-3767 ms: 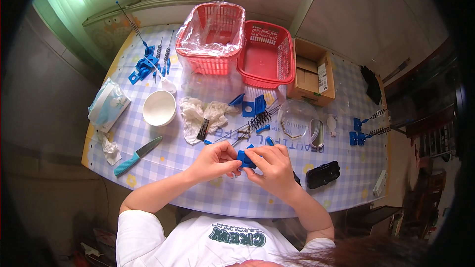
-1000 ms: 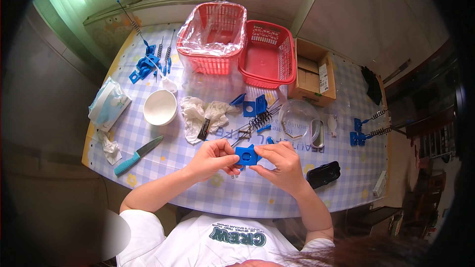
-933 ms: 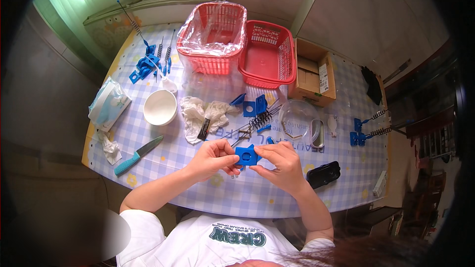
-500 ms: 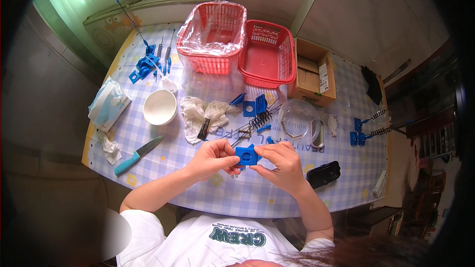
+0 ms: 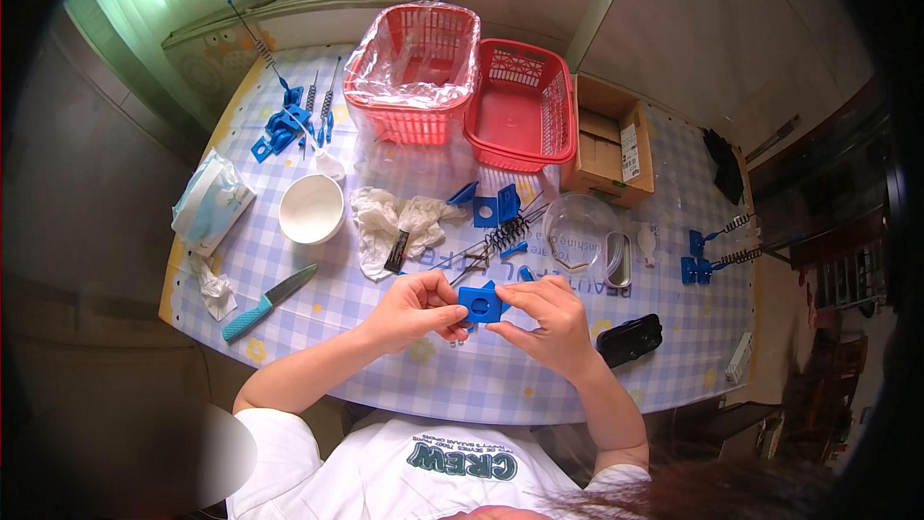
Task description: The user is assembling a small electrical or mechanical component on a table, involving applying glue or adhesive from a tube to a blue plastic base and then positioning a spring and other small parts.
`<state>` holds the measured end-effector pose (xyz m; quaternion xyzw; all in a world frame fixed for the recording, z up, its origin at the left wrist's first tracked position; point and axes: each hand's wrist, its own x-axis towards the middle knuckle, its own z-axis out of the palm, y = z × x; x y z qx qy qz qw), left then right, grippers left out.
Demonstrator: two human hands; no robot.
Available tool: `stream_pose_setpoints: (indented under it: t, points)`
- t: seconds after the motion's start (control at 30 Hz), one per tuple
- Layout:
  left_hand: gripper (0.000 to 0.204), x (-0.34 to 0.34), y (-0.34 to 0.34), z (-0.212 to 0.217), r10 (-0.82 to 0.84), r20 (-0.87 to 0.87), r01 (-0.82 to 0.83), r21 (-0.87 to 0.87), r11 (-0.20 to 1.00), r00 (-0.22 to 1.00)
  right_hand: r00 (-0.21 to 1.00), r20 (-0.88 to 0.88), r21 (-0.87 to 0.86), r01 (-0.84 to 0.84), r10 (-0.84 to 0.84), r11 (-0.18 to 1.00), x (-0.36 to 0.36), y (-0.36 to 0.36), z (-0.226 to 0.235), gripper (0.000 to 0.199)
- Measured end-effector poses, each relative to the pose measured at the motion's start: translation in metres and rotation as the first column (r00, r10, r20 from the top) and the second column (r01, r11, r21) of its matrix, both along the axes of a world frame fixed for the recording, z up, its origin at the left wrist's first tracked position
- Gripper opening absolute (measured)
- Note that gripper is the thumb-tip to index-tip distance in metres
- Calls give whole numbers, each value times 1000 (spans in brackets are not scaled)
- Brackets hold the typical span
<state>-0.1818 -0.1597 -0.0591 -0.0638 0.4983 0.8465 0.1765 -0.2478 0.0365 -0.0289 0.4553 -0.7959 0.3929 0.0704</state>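
Note:
Between my two hands, above the near part of the table, is a square blue plastic piece (image 5: 480, 305) with a round hole in its middle. My left hand (image 5: 420, 306) pinches its left edge between thumb and fingers. On the opposite edge, my right hand (image 5: 547, 321) grips it with thumb below and fingers on top. Just beyond my hands lie dark metal springs on rods (image 5: 508, 234), beside another square blue plate with a hole (image 5: 485, 212) and other blue parts. A crumpled white cloth (image 5: 377, 221) with a small black packet (image 5: 397, 251) on it is left of them.
Two red plastic baskets (image 5: 409, 125) (image 5: 520, 149) and a cardboard box (image 5: 602, 149) stand at the back. At left are a white bowl (image 5: 312, 209), a tissue pack (image 5: 214, 202) and a knife with a turquoise handle (image 5: 269, 302). A black case (image 5: 629, 340) lies near my right forearm.
Both hands stay in the same place with the blue piece between them. Its tilt seems to shift very slightly; everything else on the table is unmoved.

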Motion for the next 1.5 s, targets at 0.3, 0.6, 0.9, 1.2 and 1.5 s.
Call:
stream_pose_setpoints:
  t: [0.3,0.6,0.9,1.2,1.5]
  points:
    - [13,0,0,2,2,7,-2,-16,1000,1000,1000,2,-4,-1,1,1000,0,-1,2,38]
    - [13,0,-2,1,20,-12,-20,4,1000,1000,989,150,-13,-11,13,1000,0,-1,8,45]
    - [12,1,-1,6,5,-41,-5,-7,1000,999,457,880,-197,103,130,975,-1,4,-5,26]
    - [12,3,0,5,-20,-62,20,-9,1000,998,323,928,-242,139,187,960,0,1,-9,16]
    - [12,3,0,5,-32,-70,30,-27,999,997,292,931,-276,171,219,946,0,2,-12,13]
